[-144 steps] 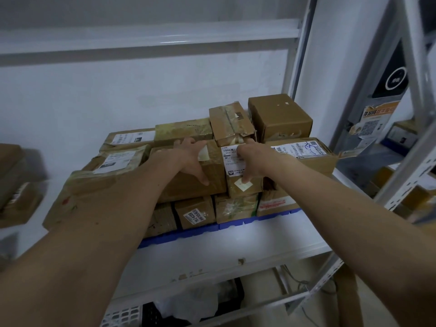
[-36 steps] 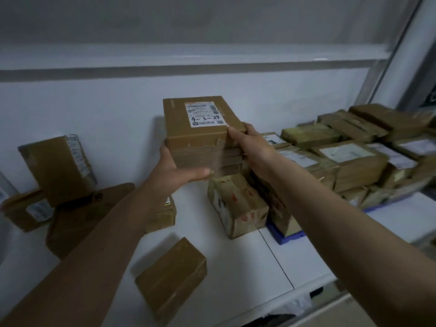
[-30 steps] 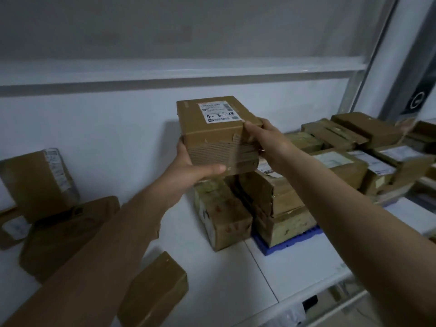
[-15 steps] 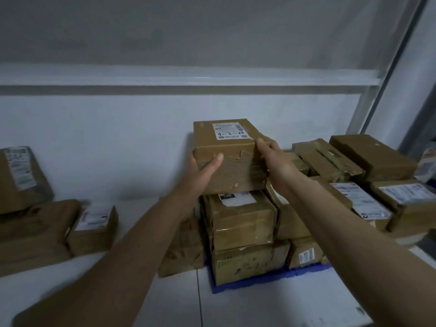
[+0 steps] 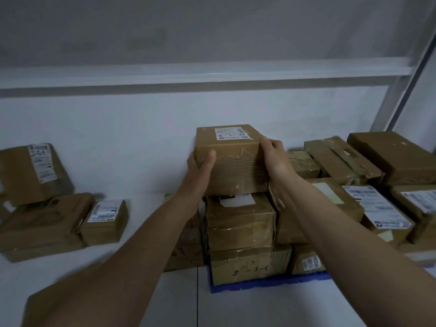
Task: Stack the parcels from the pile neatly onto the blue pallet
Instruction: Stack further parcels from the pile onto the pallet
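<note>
Head view, item held: parcel (image 5: pixel 230 161), brown carton with a white label on top, at the picture's centre, resting on or just above the left-hand column of the stack; we cannot tell whether its full weight is down.
Head view, left hand (image 5: pixel 200 165): we grip the parcel's left face, thumb on the near face, fingers curled round the far side.
Head view, right hand (image 5: pixel 273 156): we grip the right edge, fingers curled over the top corner.
Head view, destination: blue pallet (image 5: pixel 259 283), at 5 o'clock from the parcel, only its front lip showing beneath the cartons.
Head view, support: taped carton (image 5: pixel 239 223) directly under the parcel, on a lower box marked by hand (image 5: pixel 250 265).
Head view, remaining pile: loose parcels (image 5: pixel 59 208) at 9 o'clock, well apart.
Risk, overhang: we judge the parcel sits slightly left of its support; letting go off-centre could tip it toward 9 o'clock.
Risk, column: glossy tape below may let it slide; a third tier may lean.
</note>
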Tool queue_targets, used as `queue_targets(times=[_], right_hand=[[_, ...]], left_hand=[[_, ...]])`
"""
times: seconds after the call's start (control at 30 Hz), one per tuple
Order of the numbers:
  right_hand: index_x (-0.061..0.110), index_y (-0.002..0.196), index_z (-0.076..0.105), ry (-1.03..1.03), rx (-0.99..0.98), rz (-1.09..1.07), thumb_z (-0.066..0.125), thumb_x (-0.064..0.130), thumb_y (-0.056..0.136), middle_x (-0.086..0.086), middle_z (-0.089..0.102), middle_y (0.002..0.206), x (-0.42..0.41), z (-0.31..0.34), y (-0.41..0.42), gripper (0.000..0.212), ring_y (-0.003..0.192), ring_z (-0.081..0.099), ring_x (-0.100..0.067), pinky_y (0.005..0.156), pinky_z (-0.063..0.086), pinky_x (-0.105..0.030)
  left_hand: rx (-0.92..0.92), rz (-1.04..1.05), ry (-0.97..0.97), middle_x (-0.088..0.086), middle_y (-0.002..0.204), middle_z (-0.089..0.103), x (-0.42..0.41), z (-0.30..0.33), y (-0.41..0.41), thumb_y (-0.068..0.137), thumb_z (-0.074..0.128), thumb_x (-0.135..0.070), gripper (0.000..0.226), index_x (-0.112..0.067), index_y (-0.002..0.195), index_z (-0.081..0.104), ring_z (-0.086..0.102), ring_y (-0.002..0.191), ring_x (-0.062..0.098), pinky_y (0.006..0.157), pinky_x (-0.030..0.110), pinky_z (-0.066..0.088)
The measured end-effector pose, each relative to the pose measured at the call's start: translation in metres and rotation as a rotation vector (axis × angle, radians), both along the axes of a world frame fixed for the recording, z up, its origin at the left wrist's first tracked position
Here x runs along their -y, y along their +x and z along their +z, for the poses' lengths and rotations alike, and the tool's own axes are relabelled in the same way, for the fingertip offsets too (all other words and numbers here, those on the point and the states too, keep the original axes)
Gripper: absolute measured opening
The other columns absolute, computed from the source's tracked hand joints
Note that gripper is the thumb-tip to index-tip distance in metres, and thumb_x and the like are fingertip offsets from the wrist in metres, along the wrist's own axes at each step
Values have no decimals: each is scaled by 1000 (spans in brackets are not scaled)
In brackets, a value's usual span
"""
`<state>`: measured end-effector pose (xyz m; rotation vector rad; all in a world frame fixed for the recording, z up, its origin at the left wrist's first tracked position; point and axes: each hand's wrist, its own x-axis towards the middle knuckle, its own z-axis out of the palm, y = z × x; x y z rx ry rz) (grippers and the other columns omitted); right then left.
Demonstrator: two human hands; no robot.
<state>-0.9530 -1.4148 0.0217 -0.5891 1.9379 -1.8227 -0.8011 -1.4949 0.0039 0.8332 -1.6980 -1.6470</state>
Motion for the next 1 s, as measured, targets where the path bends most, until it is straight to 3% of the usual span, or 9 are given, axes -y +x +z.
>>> queue_targets(times=[0.23, 0.5, 0.77, 0.87, 0.93, 1.0], right_hand=[[27, 112, 38, -4, 34, -7, 39, 45, 94, 7, 49, 90, 0, 4, 3, 25, 80, 47, -10, 58, 36, -29], [19, 129, 36, 50, -11, -26, 34, 43, 97, 8, 44, 86, 0, 7, 7, 40, 76, 42, -7, 56, 31, -27], [15, 134, 36, 83, -7, -7, 33, 40, 97, 6, 45, 89, -2, 13, 7, 45, 76, 42, -7, 56, 30, -27], [12, 136, 35, 114, -73, -2, 37, 41, 97, -5, 50, 119, -3, 14, 9, 49, 98, 50, -19, 74, 41, -34], [13, 142, 30, 222, -290, -29, 40, 41, 96, -12, 42, 137, -5, 13, 9, 55, 120, 43, -29, 98, 40, -43], [12, 145, 27, 377, -614, -73, 43, 39, 96, -16, 34, 143, -11, 14, 15, 58, 130, 34, -34, 107, 31, -46]], left_hand=[[14, 44, 6, 3, 142, 43, 2, 4, -4, 94, 38, -59, 65, -25, 147, 22, 44, 127, 22, 108, 48, 36], [40, 33, -39, 2, 140, 42, 3, 1, -3, 94, 42, -56, 67, -23, 148, 19, 45, 123, 20, 107, 46, 38], [49, -4, -46, 0, 134, 42, 5, 0, 0, 93, 42, -56, 68, -23, 148, 17, 46, 119, 18, 105, 43, 40], [82, 8, -116, 1, 134, 45, 7, 2, 0, 94, 41, -56, 65, -22, 147, 23, 47, 120, 20, 104, 46, 40], [128, 22, -223, 1, 134, 48, 10, 4, 1, 95, 39, -56, 61, -21, 144, 31, 48, 120, 21, 104, 45, 40], [162, 34, -365, 1, 133, 51, 13, 5, 4, 96, 37, -53, 56, -19, 140, 39, 49, 120, 19, 101, 39, 40]])
